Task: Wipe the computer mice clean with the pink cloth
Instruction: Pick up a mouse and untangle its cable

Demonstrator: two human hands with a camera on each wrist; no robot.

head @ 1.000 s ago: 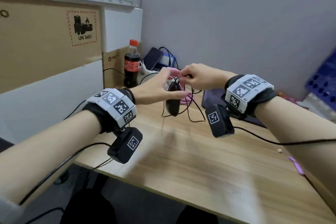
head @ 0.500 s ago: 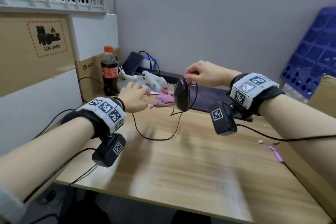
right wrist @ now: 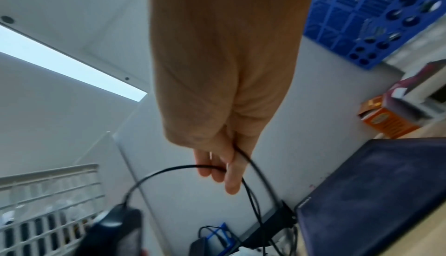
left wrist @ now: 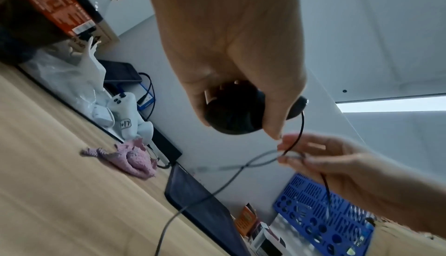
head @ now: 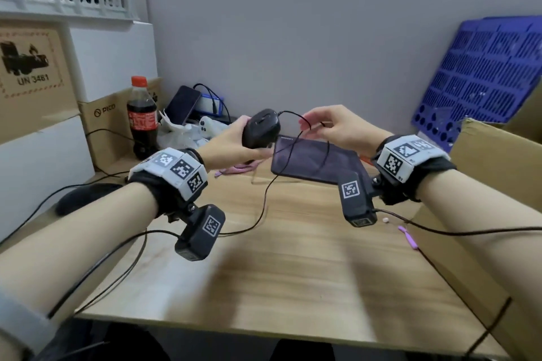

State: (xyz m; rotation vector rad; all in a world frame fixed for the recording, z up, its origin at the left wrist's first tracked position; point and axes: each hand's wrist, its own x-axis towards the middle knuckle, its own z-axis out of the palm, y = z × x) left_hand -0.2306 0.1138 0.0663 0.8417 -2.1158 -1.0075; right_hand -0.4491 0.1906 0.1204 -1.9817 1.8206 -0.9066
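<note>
My left hand (head: 252, 138) grips a black wired mouse (head: 261, 128) from below and holds it up above the back of the wooden table (head: 293, 258). In the left wrist view the fingers wrap round the mouse (left wrist: 233, 116). My right hand (head: 311, 126) pinches the mouse's black cable (head: 294, 143) just right of it; the cable (right wrist: 248, 164) loops down from those fingers. The pink cloth (left wrist: 130, 157) lies crumpled on the table below my left hand, mostly hidden in the head view (head: 239, 168). A second black mouse (head: 85, 198) lies at the table's left edge.
A dark tablet (head: 313, 161) lies flat behind the hands. A cola bottle (head: 141, 117), a white controller (head: 208, 126) and a phone (head: 183, 104) crowd the back left. Stacked boxes stand on the left, a blue crate (head: 484, 73) and an open cardboard box (head: 498, 161) on the right.
Half a second ago the mouse hung from my right hand while my left reached toward the cloth. Now my left hand grips the mouse, raised higher, and my right holds only the cable.
</note>
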